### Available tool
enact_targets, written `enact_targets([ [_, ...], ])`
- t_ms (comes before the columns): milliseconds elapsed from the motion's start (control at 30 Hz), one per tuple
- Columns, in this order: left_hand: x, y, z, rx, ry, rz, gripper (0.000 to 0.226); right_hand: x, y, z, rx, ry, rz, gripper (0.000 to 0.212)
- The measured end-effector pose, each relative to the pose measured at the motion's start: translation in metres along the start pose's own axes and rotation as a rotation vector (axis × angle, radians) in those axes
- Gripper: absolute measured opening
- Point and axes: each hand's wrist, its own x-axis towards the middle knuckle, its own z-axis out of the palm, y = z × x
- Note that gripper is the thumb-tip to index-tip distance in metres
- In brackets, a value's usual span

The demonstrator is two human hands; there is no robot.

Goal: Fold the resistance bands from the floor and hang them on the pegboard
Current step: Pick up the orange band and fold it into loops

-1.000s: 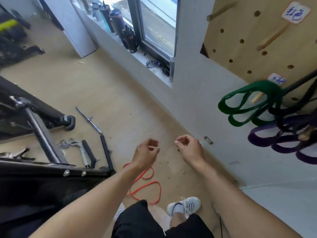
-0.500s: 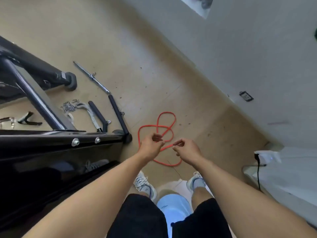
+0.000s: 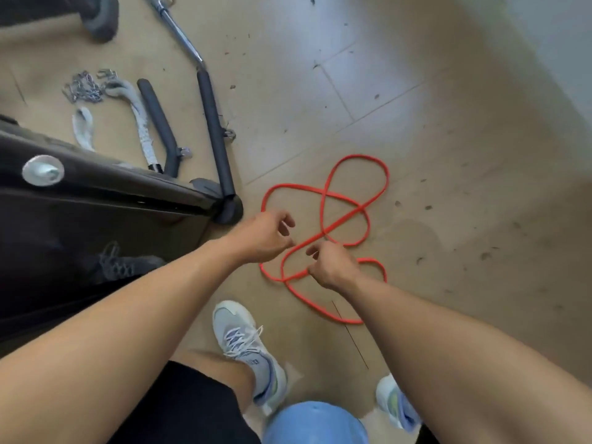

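Note:
A red resistance band (image 3: 355, 203) lies in several tangled loops on the tan floor, just ahead of my feet. My left hand (image 3: 262, 238) hovers over the band's left loop, fingers loosely curled and holding nothing. Over the band's near strands is my right hand (image 3: 333, 264), also loosely curled; whether its thumb touches the band I cannot tell. The pegboard is out of view.
A black machine frame (image 3: 96, 193) fills the left side, its foot close to the band. Beyond it lie a long black-gripped bar (image 3: 214, 129), a rope handle (image 3: 137, 123) and a chain (image 3: 83, 88). My shoes (image 3: 243, 341) stand just behind the band. A wall (image 3: 560, 27) runs along the upper right.
My view has tipped down from the pegboard and its hung green and purple bands to the floor. Both hands have come down and closer over the red band.

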Motion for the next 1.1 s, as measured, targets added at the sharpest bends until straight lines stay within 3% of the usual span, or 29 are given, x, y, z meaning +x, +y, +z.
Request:
enact_targets([
  [167,0.041,-0.010,0.006,0.190,-0.021,0.013,0.036,0.061,0.007,0.073,-0.258,0.079,-0.123,0.051],
  [300,0.038,0.001,-0.002,0.223,0.104,0.110,0.038,0.086,0.016,0.128,-0.362,0.040,-0.152,0.060],
  [467,0.020,-0.004,0.002,0.302,0.113,0.148,0.041,0.093,0.031,0.166,-0.546,0.105,-0.205,0.029],
  [533,0.010,-0.011,0.003,0.329,0.098,0.136,0.042,0.091,0.028,0.165,-0.508,0.113,-0.188,0.030],
  [733,-0.017,-0.025,-0.004,0.334,0.110,0.165,0.033,0.063,-0.002,0.122,-0.320,-0.017,-0.173,0.032],
  [867,-0.028,-0.027,-0.014,0.293,0.179,0.207,0.040,0.027,-0.027,0.052,-0.425,-0.060,-0.253,0.025],
  [1100,-0.061,-0.021,-0.015,0.170,0.291,0.359,0.085,-0.112,-0.067,-0.087,-0.519,0.248,-0.485,0.010],
])
